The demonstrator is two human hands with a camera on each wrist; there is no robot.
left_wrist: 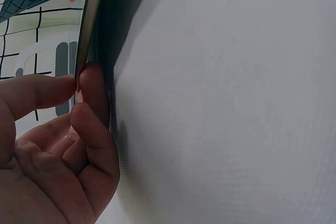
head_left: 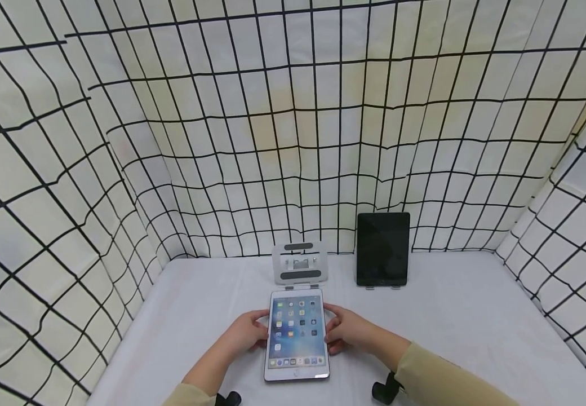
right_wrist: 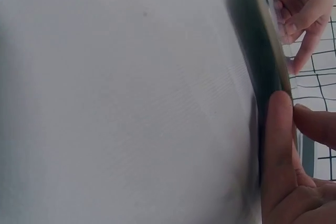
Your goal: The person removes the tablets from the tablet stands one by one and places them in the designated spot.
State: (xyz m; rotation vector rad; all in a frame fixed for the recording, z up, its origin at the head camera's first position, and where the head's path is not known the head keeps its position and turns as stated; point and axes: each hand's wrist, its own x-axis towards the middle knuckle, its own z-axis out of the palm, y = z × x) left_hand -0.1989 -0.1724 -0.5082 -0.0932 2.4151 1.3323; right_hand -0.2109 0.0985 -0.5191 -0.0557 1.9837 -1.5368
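Showing nearest, at the bottom of the head view: beige sleeves and black wrist gear. Pinching the left long edge of the white tablet with the left hand, bending thumb and finger around the rim. Pinching the opposite long edge likewise with the right hand, pressing the thumb on the front and a finger behind. Lying between both hands, screen up and showing lit icons, and standing off the white table at least along the edges (casting shadow there in both wrist views). Leaving contact at the lower end impossible to tell.

Probably weighing little, being so thin, and acting as one stiff slab. Likely sliding easily against dry skin, and risking a cracked front if dropped. Calling, by that judgement, for a hold on both long edges, opposite each other and around mid-length, without squeezing the screen.

Standing just beyond the top edge: a pale stand, tilting back and bearing dark pads. Leaning upright farther back, to the right: a dark tablet. Hanging behind everything: white cloth, carrying a black grid.
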